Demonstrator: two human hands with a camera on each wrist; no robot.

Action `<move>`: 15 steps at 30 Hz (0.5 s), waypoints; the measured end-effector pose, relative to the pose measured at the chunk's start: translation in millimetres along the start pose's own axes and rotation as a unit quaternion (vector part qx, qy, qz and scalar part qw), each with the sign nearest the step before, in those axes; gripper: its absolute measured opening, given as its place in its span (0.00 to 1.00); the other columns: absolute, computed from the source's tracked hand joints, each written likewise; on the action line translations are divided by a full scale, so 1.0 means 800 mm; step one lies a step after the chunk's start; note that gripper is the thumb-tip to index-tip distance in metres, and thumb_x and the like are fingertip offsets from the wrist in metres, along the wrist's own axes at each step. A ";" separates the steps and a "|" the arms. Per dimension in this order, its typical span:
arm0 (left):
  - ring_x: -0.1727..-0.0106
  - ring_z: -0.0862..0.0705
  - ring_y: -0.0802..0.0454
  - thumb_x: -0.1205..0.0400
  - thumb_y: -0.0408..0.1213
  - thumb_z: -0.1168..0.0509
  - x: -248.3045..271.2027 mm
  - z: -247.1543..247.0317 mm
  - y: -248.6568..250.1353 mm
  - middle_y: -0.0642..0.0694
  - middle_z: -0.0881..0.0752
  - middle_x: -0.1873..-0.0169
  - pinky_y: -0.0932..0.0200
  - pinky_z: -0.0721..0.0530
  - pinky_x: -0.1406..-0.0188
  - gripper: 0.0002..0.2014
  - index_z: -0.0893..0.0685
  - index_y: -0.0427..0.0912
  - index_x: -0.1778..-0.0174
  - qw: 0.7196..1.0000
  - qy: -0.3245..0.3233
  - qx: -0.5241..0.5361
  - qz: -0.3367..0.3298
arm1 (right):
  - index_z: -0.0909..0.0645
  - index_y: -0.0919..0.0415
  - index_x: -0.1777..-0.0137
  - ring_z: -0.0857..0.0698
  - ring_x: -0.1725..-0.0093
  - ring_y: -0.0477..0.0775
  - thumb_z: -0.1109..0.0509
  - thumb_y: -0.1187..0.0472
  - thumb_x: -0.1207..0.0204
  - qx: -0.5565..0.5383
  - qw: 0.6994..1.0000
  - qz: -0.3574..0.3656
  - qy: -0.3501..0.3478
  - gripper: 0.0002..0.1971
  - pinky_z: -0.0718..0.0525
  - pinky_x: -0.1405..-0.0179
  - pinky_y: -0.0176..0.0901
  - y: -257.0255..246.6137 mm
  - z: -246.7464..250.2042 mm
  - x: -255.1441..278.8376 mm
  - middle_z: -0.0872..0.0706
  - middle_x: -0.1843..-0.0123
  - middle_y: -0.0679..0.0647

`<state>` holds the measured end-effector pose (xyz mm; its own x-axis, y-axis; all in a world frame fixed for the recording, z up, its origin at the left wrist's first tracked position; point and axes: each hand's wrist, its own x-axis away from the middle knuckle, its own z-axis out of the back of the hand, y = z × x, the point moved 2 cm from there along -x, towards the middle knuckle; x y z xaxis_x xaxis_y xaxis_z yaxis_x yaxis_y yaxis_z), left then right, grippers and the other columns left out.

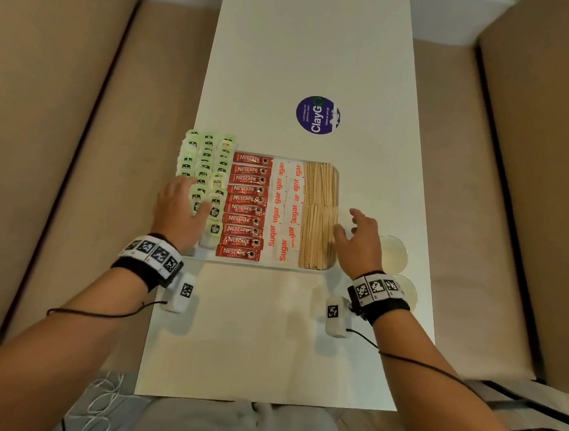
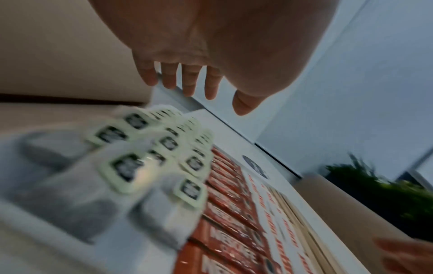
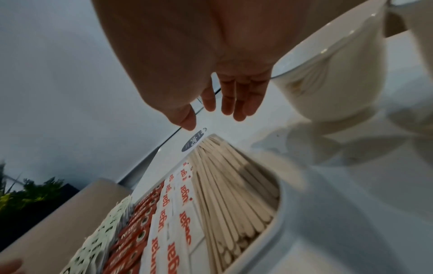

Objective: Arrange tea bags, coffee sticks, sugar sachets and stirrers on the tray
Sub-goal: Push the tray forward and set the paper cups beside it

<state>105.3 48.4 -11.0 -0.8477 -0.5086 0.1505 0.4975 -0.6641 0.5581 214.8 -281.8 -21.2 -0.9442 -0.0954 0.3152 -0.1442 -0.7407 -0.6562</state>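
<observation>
The tray (image 1: 338,175), near the worktop's (image 1: 308,45) left edge, holds tea bags (image 1: 208,160), coffee sticks (image 1: 246,208), sugar sachets (image 1: 285,208) and stirrers (image 1: 319,215). Left hand (image 1: 177,209) and right hand (image 1: 360,242) hover spread, empty; best to nudge loose tea bags gently inward.

A long white table (image 1: 311,46) runs up the middle of the frame, tan benches (image 1: 40,159) on both sides. A round purple sticker (image 1: 317,115) lies above centre. Two white cups (image 1: 393,252) stand at the right edge. A green plant (image 2: 374,194) shows at lower right of the left wrist view.
</observation>
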 end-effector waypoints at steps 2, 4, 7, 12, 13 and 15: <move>0.20 0.34 0.38 0.15 0.48 0.34 0.005 0.014 -0.021 0.39 0.28 0.23 0.37 0.36 0.20 0.28 0.30 0.41 0.21 0.999 0.004 -0.005 0.031 | 0.35 0.57 0.16 0.27 0.23 0.55 0.33 0.52 0.14 0.001 1.000 0.008 -0.019 0.29 0.26 0.25 0.49 -0.001 -0.002 0.006 0.33 0.18 0.56; 0.20 0.35 0.37 0.16 0.50 0.34 0.011 0.020 -0.033 0.38 0.28 0.23 0.37 0.36 0.20 0.30 0.31 0.39 0.21 0.999 -0.003 -0.013 0.045 | 0.36 0.59 0.15 0.27 0.23 0.53 0.34 0.52 0.14 0.015 0.999 0.027 -0.035 0.30 0.27 0.28 0.45 -0.006 -0.007 0.011 0.34 0.17 0.55; 0.16 0.40 0.38 0.16 0.53 0.33 0.017 0.018 -0.053 0.38 0.35 0.17 0.38 0.40 0.17 0.37 0.37 0.39 0.17 0.993 -0.028 0.020 0.111 | 0.35 0.61 0.16 0.26 0.25 0.53 0.34 0.52 0.14 0.031 0.997 0.046 -0.044 0.30 0.25 0.28 0.46 -0.009 -0.019 0.015 0.34 0.17 0.55; 0.15 0.38 0.39 0.18 0.56 0.32 0.029 0.006 -0.075 0.39 0.40 0.14 0.41 0.36 0.18 0.44 0.45 0.39 0.13 0.958 -0.060 0.149 0.238 | 0.28 0.64 0.26 0.19 0.33 0.64 0.32 0.45 0.19 0.064 0.993 -0.062 -0.073 0.29 0.16 0.34 0.59 0.005 -0.041 0.011 0.23 0.30 0.61; 0.16 0.35 0.40 0.18 0.57 0.32 0.031 0.002 -0.076 0.39 0.38 0.15 0.43 0.34 0.20 0.44 0.46 0.39 0.13 0.951 -0.069 0.173 0.248 | 0.27 0.64 0.28 0.17 0.35 0.65 0.32 0.42 0.20 0.068 0.991 -0.082 -0.078 0.30 0.15 0.36 0.61 0.008 -0.044 0.011 0.21 0.32 0.62; 0.19 0.30 0.40 0.17 0.58 0.33 0.035 -0.002 -0.074 0.41 0.34 0.16 0.47 0.31 0.24 0.44 0.46 0.39 0.14 0.937 -0.089 0.212 0.262 | 0.27 0.64 0.28 0.17 0.36 0.65 0.32 0.39 0.21 0.071 0.990 -0.095 -0.082 0.32 0.15 0.37 0.61 0.014 -0.049 0.008 0.20 0.33 0.62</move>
<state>52.5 73.2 -41.1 -0.5435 -0.5795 0.6073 0.7685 -0.0526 0.6377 195.6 -265.2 -53.4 -0.8417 -0.0432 0.5381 -0.2605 -0.8406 -0.4750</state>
